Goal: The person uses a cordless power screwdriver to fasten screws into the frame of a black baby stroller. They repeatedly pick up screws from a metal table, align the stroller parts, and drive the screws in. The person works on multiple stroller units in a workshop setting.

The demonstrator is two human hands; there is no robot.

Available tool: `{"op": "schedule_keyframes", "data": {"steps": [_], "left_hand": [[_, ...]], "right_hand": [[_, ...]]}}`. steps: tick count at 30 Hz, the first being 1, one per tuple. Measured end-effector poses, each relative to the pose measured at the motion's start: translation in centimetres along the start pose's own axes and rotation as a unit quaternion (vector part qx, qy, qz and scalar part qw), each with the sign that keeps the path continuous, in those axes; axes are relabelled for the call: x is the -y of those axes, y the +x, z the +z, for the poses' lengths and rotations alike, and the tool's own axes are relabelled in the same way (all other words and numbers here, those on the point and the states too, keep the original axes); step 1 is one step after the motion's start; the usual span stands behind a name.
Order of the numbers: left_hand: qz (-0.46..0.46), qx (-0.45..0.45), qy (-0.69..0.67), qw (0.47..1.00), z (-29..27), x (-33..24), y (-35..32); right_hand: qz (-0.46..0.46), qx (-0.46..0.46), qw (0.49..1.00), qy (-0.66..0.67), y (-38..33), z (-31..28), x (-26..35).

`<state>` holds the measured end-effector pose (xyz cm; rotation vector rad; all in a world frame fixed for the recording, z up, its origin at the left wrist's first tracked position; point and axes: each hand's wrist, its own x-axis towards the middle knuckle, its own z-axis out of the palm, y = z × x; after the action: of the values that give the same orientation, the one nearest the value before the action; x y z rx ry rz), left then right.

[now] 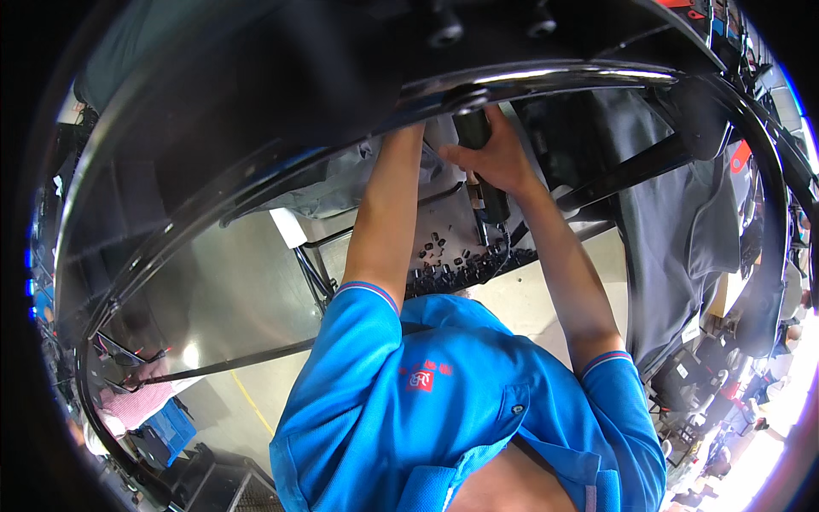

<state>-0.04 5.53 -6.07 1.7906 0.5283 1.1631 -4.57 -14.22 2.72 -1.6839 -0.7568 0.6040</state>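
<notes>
My right hand point(502, 160) is closed around a dark, cylindrical tool point(472, 130), its thumb lying across the body. Below the hand a dark shaft-like part continues downward, and a thin cable loops beside it. My left forearm point(384, 209) reaches up until a glossy black curved bar point(546, 78) covers it at the wrist. That bar and the dark panel above it hide my left hand, so its fingers do not show. Many small black parts point(452, 271) lie heaped and scattered on the surface between my forearms.
A flat metal surface point(230, 277) extends to the left, with a white block point(288, 228) on its far side. Black sheeting point(674, 230) hangs on the right beside a dark diagonal arm point(627, 171). At the lower left, a person in pink point(136, 401) is near a blue crate point(171, 431).
</notes>
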Motion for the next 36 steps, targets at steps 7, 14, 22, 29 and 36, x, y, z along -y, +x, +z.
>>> {"op": "schedule_keyframes", "data": {"steps": [7, 14, 22, 29, 36], "left_hand": [[-0.014, 0.036, -0.039, 0.999, 0.8, -1.0, 0.5], [-0.028, 0.091, -0.07, 0.993, 1.1, -0.6, -0.3], [-0.064, 0.134, -0.243, 0.959, -2.1, -4.4, -3.6], [0.039, 0.322, 0.154, 0.933, -14.6, -1.3, -30.6], [-0.001, 0.28, 0.341, 0.898, -13.8, 1.1, -36.3]], "right_hand": [[0.002, -0.003, 1.0, 0.0, 0.4, 0.2, 2.0], [0.058, -0.001, 0.989, 0.135, 0.5, 1.0, 4.2], [-0.079, -0.098, 0.972, -0.199, -2.1, 0.3, 3.4], [0.0, -0.059, 0.994, -0.087, -14.9, -0.7, -2.6], [0.15, -0.052, 0.987, 0.023, -22.0, -0.3, -6.6]]}}
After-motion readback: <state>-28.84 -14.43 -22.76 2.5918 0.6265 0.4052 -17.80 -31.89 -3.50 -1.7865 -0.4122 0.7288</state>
